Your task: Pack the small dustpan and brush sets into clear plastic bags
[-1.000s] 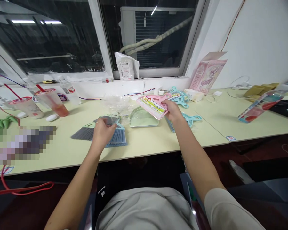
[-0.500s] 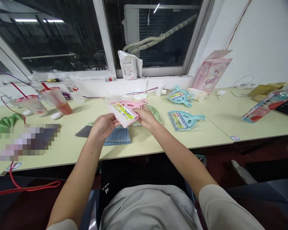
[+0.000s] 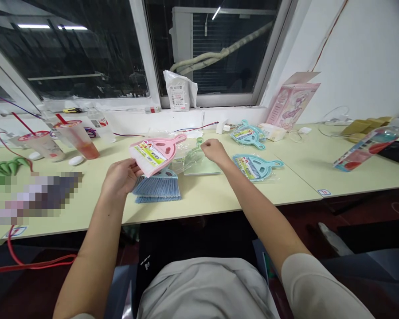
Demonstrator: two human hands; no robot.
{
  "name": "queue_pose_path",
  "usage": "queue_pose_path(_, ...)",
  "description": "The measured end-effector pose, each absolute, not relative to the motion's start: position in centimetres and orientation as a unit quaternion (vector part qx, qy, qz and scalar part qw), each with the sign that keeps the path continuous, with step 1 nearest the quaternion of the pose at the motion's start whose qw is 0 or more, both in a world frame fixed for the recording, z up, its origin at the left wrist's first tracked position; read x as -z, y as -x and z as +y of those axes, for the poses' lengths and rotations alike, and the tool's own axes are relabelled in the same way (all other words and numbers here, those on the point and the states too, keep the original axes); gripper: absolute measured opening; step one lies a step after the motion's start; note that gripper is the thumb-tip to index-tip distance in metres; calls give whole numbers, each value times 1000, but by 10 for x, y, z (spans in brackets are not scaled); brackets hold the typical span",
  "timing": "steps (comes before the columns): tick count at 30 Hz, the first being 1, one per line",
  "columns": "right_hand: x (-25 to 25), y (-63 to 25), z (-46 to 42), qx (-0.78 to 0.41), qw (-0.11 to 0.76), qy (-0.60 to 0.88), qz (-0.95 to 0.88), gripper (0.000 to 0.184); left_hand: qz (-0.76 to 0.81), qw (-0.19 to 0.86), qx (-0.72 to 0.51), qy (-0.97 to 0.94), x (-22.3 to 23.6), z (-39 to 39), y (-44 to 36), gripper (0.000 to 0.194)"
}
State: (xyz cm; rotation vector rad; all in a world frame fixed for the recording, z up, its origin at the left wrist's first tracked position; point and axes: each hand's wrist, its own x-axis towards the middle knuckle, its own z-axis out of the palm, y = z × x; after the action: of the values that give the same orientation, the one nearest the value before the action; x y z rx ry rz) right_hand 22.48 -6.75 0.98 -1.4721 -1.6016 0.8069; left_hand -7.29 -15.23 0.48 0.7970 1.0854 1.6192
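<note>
My left hand (image 3: 121,177) grips a small pink dustpan set (image 3: 156,153), a white-bristled brush and yellow-green label at its front. The set tilts above the table. My right hand (image 3: 216,151) is apart from it, fingers curled closed beside the handle of a pale green dustpan (image 3: 202,165). What those fingers hold, if anything, is hidden. Clear plastic film (image 3: 182,161) shows between the pink set and the green dustpan. Below the pink set lies a brush with blue bristles (image 3: 158,188), partly covered by it.
Blue dustpan sets in clear wrap (image 3: 261,167) lie to the right, with more blue sets (image 3: 248,134) behind. Two drink cups (image 3: 78,139) with red straws stand left. A pink box (image 3: 294,102) and a clear bottle (image 3: 365,146) are at the right. The table edge runs before me.
My left hand has carried the pink dustpan set leftward. My right hand has let go of its handle and moved right, fingers closed. The green dustpan is more exposed; the grey bristles are now hidden.
</note>
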Motion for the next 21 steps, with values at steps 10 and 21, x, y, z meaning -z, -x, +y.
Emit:
queue_pose_path(10, -13, -195, -35, -195, 233, 646, -700, 30, 493, 458, -676, -300, -3, -153, 105, 28)
queue_pose_path(21, -3, -189, -25, -260, 265, 624, -688, 39, 494, 459, -676, -297, 9, -157, 112, 24)
